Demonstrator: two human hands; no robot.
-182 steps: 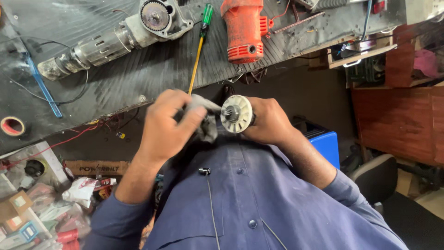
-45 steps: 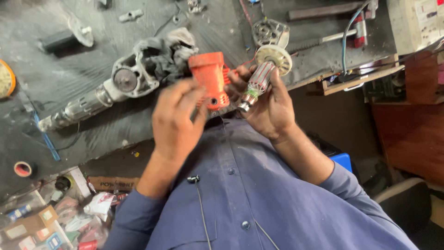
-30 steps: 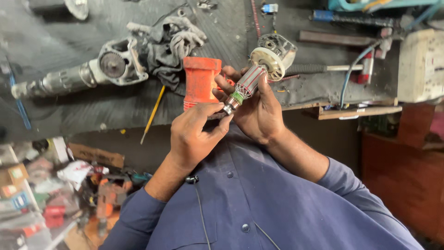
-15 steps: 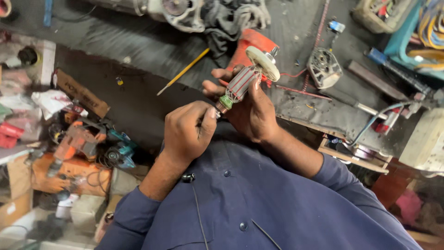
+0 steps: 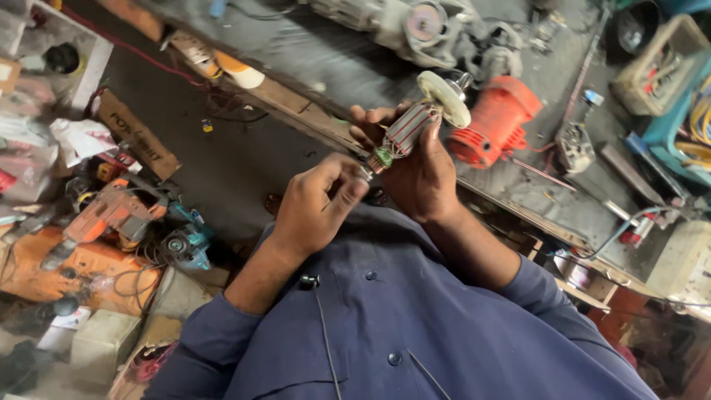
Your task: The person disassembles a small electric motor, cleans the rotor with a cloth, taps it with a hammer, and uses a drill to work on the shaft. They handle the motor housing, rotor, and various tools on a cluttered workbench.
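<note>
My right hand (image 5: 421,174) grips a motor armature (image 5: 406,132) around its red-striped core, with the white fan disc (image 5: 444,98) pointing away from me toward the bench. My left hand (image 5: 315,204) pinches the near end of the armature's shaft by the green commutator ring (image 5: 382,157). Both hands are raised in front of my blue shirt, just at the edge of the workbench (image 5: 326,74).
On the bench lie an orange motor housing (image 5: 495,121), a grey metal gear case (image 5: 415,26), a small metal part (image 5: 572,144) and trays of tools (image 5: 659,63). On the floor to the left are orange power tools (image 5: 104,215), a teal tool (image 5: 185,244) and boxes.
The view has swung left and tilted, so the bench now runs diagonally. The orange housing was set down on the bench, and my left hand has moved to the armature's shaft end.
</note>
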